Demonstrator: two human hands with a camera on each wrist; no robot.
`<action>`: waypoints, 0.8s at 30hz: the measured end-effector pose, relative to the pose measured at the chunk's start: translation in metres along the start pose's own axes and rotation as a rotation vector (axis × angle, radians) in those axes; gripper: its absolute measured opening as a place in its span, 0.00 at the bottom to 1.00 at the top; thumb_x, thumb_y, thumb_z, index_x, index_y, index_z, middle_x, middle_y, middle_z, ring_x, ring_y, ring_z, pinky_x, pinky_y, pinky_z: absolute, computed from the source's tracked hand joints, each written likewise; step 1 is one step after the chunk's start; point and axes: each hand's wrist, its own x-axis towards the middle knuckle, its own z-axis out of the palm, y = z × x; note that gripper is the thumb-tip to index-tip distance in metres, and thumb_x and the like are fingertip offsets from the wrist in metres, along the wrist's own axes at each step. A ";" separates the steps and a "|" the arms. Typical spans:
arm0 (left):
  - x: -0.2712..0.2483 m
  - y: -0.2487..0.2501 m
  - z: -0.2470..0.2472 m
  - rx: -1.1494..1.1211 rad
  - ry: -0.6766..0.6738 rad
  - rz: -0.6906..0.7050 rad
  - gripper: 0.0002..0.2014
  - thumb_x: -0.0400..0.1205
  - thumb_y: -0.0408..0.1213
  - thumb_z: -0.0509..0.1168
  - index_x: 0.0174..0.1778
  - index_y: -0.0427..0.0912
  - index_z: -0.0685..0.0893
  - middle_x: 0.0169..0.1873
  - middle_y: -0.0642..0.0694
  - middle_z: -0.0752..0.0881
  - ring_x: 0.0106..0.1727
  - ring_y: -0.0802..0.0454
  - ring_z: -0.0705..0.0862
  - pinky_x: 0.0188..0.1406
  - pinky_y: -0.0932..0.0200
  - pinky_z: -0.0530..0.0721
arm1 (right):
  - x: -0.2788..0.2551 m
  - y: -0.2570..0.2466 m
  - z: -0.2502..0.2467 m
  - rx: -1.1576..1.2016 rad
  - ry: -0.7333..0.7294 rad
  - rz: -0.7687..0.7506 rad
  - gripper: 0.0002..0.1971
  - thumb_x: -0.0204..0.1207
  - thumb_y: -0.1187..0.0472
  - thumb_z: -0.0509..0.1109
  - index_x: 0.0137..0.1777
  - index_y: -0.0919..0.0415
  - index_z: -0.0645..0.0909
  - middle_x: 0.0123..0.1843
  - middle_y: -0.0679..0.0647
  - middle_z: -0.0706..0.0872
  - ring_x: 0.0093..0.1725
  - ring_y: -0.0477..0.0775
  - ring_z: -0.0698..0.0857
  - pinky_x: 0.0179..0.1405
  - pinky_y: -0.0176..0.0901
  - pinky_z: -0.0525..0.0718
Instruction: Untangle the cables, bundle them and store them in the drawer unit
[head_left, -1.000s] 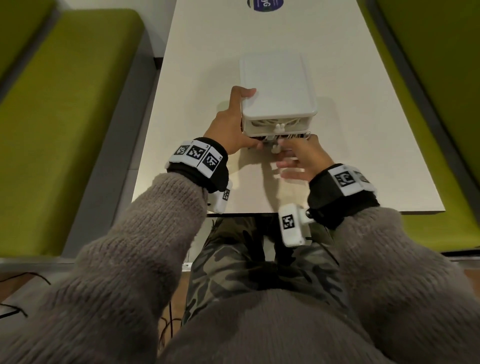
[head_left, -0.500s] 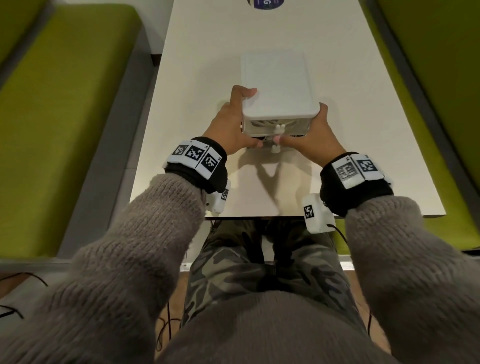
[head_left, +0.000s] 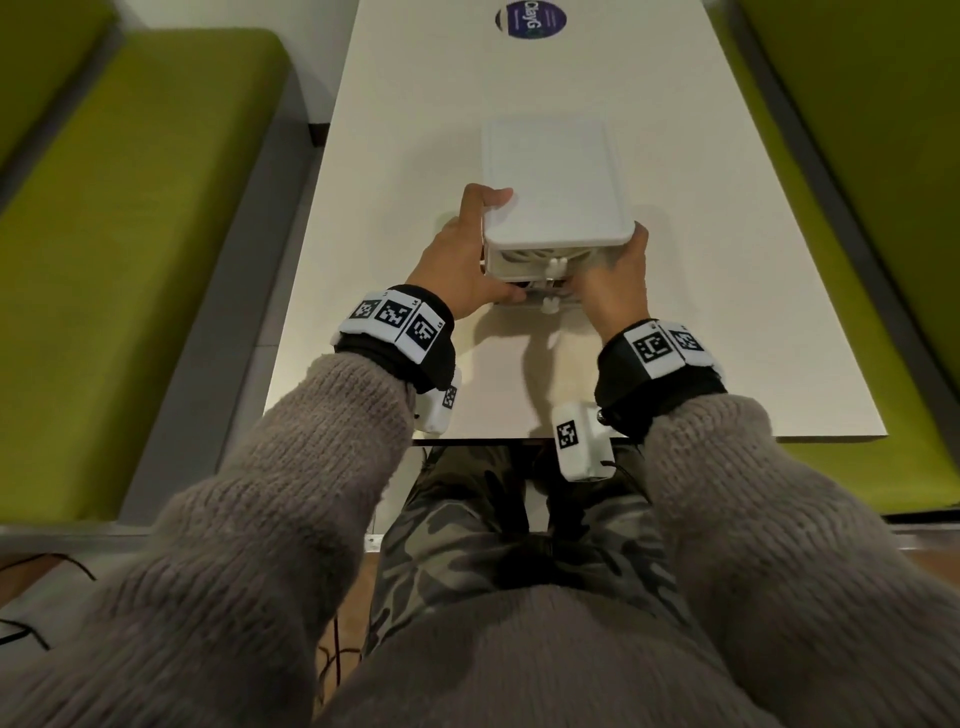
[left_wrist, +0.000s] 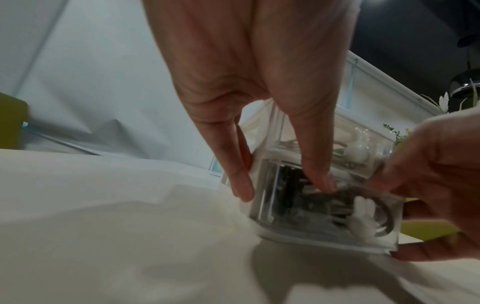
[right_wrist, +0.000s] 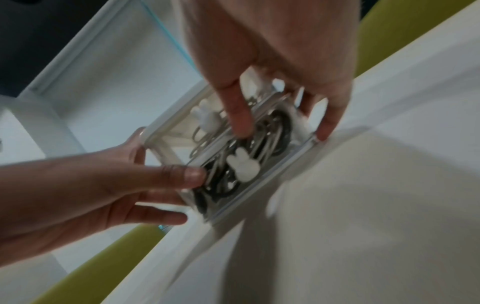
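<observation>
White drawer unit (head_left: 553, 182) sits between both hands, left hand (head_left: 457, 265) clasping its left side, right hand (head_left: 615, 280) its right, fingers pressing the cable-filled bottom drawer (left_wrist: 324, 214).

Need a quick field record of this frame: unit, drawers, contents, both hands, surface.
unit: small white plastic drawer unit, two clear drawers stacked
lower drawer: clear lower drawer partly pulled out, white rabbit-shaped knob
contents: coiled black and grey cables inside lower drawer
upper drawer: clear upper drawer pushed in, pale cables inside
left hand: left hand holds unit's left side, thumb on top
right hand: right hand at right front corner, fingers on drawer front
surface: white table
</observation>
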 end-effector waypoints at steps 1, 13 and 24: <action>0.000 0.000 0.000 -0.001 0.002 -0.001 0.45 0.62 0.37 0.81 0.69 0.51 0.60 0.60 0.46 0.77 0.49 0.46 0.82 0.53 0.46 0.84 | -0.001 0.001 -0.007 0.035 -0.076 0.009 0.38 0.64 0.59 0.73 0.74 0.57 0.61 0.67 0.55 0.78 0.64 0.57 0.80 0.62 0.54 0.82; 0.005 0.001 -0.001 0.044 0.056 -0.024 0.41 0.62 0.37 0.79 0.66 0.54 0.62 0.58 0.44 0.79 0.45 0.47 0.81 0.46 0.56 0.80 | 0.010 0.010 -0.024 -0.360 -0.054 -0.168 0.30 0.71 0.71 0.72 0.71 0.57 0.67 0.58 0.55 0.85 0.57 0.62 0.85 0.54 0.55 0.84; -0.008 0.026 -0.028 0.139 -0.046 -0.030 0.43 0.73 0.41 0.75 0.79 0.57 0.56 0.60 0.41 0.70 0.53 0.46 0.75 0.56 0.58 0.71 | -0.005 -0.031 -0.035 -0.272 -0.178 -0.076 0.40 0.77 0.62 0.71 0.83 0.56 0.52 0.76 0.56 0.72 0.72 0.52 0.74 0.66 0.40 0.73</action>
